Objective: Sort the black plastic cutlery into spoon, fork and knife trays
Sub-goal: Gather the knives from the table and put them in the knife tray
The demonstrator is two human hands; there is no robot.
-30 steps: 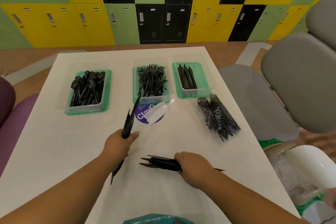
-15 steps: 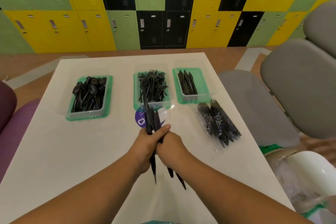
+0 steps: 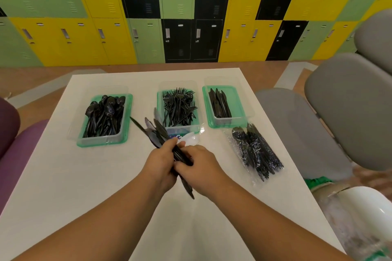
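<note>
My left hand and my right hand meet over the middle of the white table, both gripping one bunch of black plastic knives. The blades fan up and to the left; the handle ends stick out below my hands. Three green-rimmed clear trays stand in a row behind: the spoon tray at left, the fork tray in the middle, the knife tray at right with several knives inside.
A clear plastic bag of unsorted black cutlery lies right of my hands. A torn blue-and-white wrapper sits before the fork tray. Grey chairs stand on the right, a purple seat on the left, and a bin at lower right.
My hands came together from separate bunches into one. Since half a second ago the joined bunch has tilted, its blades swinging to the left.
</note>
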